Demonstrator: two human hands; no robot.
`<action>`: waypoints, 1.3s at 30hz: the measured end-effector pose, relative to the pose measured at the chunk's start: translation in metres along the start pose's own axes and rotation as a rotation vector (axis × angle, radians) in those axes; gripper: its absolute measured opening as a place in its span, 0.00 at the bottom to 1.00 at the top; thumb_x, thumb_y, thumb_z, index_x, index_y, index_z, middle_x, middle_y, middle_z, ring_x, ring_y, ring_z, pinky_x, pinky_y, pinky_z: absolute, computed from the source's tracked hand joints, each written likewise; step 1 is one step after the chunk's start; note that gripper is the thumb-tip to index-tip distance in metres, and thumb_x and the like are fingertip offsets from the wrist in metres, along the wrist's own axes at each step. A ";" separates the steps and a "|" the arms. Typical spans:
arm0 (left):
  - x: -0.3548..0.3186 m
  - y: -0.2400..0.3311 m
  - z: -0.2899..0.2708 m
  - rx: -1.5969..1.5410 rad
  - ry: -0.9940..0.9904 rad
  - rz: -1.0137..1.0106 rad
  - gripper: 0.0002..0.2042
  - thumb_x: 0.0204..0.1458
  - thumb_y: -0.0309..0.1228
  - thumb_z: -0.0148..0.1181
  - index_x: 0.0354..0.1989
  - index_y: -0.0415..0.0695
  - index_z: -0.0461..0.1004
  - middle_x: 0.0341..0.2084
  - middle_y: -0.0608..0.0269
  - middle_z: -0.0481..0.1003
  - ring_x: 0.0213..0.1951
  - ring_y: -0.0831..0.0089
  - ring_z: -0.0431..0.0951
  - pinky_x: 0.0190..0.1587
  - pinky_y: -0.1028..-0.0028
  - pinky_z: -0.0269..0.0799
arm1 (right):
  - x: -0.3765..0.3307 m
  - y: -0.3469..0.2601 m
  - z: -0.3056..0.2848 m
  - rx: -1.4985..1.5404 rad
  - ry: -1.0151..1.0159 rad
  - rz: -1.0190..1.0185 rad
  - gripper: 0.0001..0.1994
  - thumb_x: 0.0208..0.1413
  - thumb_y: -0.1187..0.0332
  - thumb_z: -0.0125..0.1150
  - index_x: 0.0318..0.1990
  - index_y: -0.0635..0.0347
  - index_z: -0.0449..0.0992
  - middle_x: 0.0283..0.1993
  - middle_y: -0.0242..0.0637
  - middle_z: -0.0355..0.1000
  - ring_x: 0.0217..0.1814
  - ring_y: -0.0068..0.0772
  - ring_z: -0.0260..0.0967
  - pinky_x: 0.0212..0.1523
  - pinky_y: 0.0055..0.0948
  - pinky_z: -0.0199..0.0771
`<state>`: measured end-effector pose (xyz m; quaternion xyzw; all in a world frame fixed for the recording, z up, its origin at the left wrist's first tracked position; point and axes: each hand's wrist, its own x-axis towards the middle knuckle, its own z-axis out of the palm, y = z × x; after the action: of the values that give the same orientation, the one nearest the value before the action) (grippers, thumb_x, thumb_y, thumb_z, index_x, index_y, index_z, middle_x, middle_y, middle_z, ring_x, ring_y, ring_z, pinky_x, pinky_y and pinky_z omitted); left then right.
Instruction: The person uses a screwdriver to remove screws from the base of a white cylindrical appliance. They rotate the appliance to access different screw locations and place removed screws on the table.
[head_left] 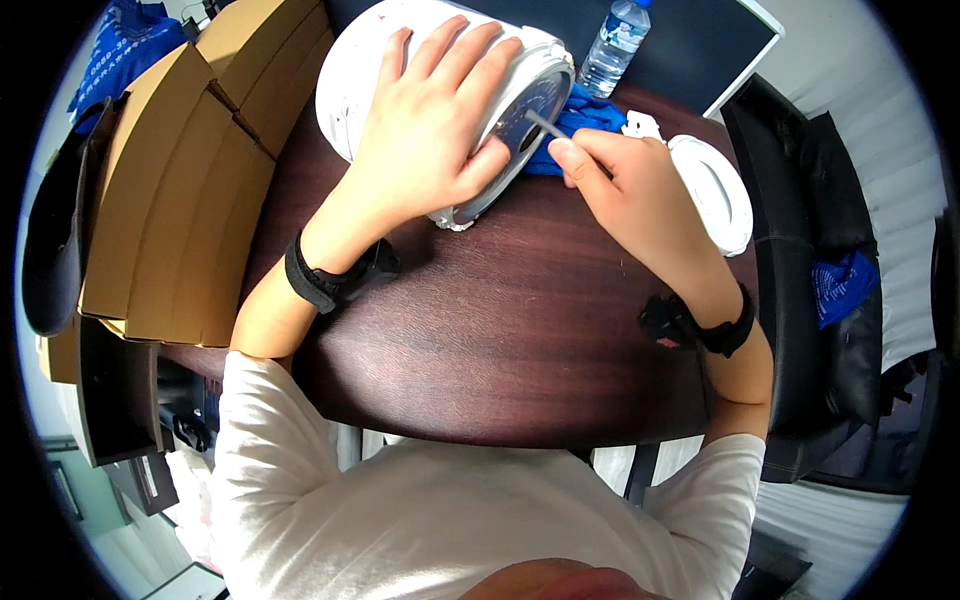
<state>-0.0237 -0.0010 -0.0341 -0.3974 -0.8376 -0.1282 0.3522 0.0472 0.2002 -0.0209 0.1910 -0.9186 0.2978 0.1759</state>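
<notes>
Counter (500,340): dark reddish-brown wood, carrying all that follows, its near edge against my chest. Cardboard boxes (190,190): tan, flat, stacked along the counter's left side. Black chair (820,250): at the right, with a blue cloth scrap on its seat. White appliance (360,80): round-bodied, lying on its side at the far middle of the counter, its circular dark underside turned toward my right. My left hand (430,130): laid flat over the appliance's upper side, fingers spread, thumb at the rim of the base; a wide, open grip pressing it down rather than closing round it. My right hand (630,190): just beside the base, its grip narrow, thumb and fingers pinched on a thin metal tool (545,125) whose tip touches the dark underside. White round lid (715,190): flat on the counter behind my right hand. Blue cloth (585,120): crumpled under the appliance's base and my right hand. Clear water bottle (615,45): upright at the far edge. Black wristbands: one on each of my wrists.
</notes>
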 end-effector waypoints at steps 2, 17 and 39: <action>0.004 0.003 -0.002 -0.004 0.011 0.025 0.33 0.40 0.37 0.54 0.61 0.44 0.62 0.60 0.52 0.63 0.64 0.51 0.59 0.65 0.47 0.47 | 0.001 0.004 0.010 0.157 -0.047 0.083 0.15 0.58 0.60 0.58 0.27 0.64 0.73 0.16 0.44 0.66 0.16 0.41 0.66 0.19 0.33 0.61; 0.000 -0.002 0.004 0.007 0.039 0.031 0.30 0.46 0.40 0.53 0.61 0.43 0.63 0.59 0.49 0.64 0.63 0.50 0.60 0.63 0.47 0.49 | 0.021 -0.016 0.042 0.121 0.189 -0.023 0.07 0.55 0.68 0.59 0.30 0.63 0.73 0.20 0.47 0.71 0.22 0.50 0.72 0.23 0.39 0.70; 0.000 -0.001 0.003 -0.004 0.045 0.024 0.32 0.44 0.40 0.56 0.60 0.42 0.64 0.59 0.50 0.65 0.63 0.50 0.60 0.63 0.47 0.49 | 0.019 -0.009 0.040 0.002 0.215 -0.145 0.06 0.53 0.70 0.62 0.33 0.60 0.72 0.24 0.43 0.73 0.25 0.45 0.74 0.23 0.35 0.71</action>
<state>-0.0261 -0.0006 -0.0360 -0.4053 -0.8244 -0.1344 0.3715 0.0266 0.1648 -0.0388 0.2240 -0.8779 0.3040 0.2943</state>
